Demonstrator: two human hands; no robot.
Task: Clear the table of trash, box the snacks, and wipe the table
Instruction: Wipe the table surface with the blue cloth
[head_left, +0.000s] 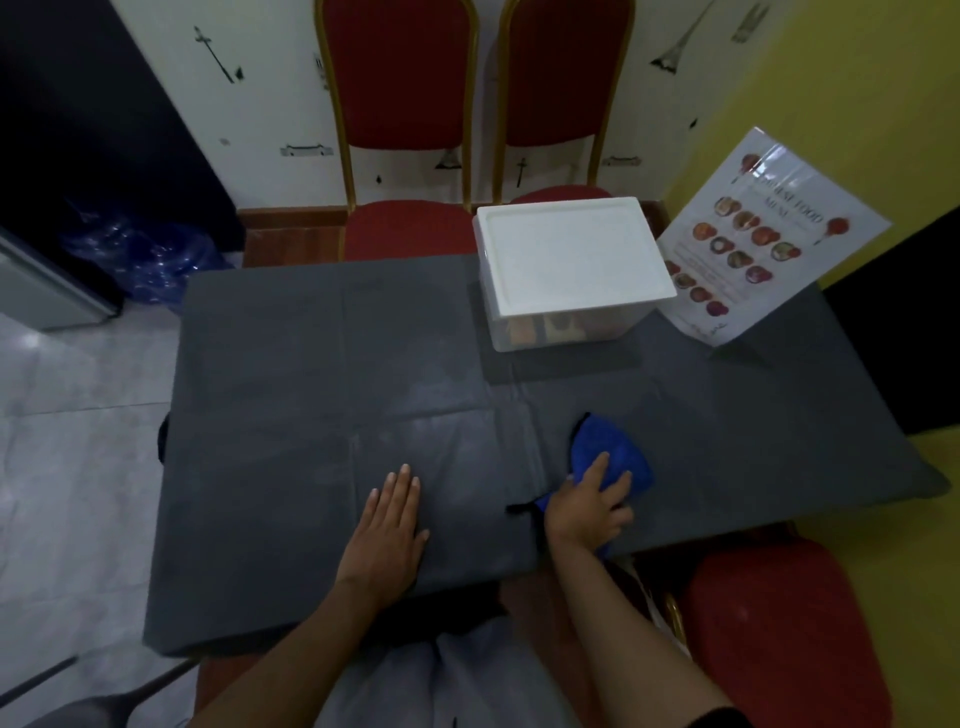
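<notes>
A dark grey cloth covers the table (311, 364). My right hand (587, 506) presses down on a blue wiping cloth (610, 449) near the front edge, right of centre. My left hand (389, 525) lies flat, palm down, on the tablecloth to the left of it, holding nothing. A clear plastic box with a white lid (571, 260) stands shut at the back right; a few packaged snacks show through its front wall.
A laminated food menu (753, 239) leans at the back right corner beside the box. Two red chairs (410, 104) stand behind the table, and another red seat (779, 623) is at my right. Blue water bottles (140, 254) lie on the floor at left.
</notes>
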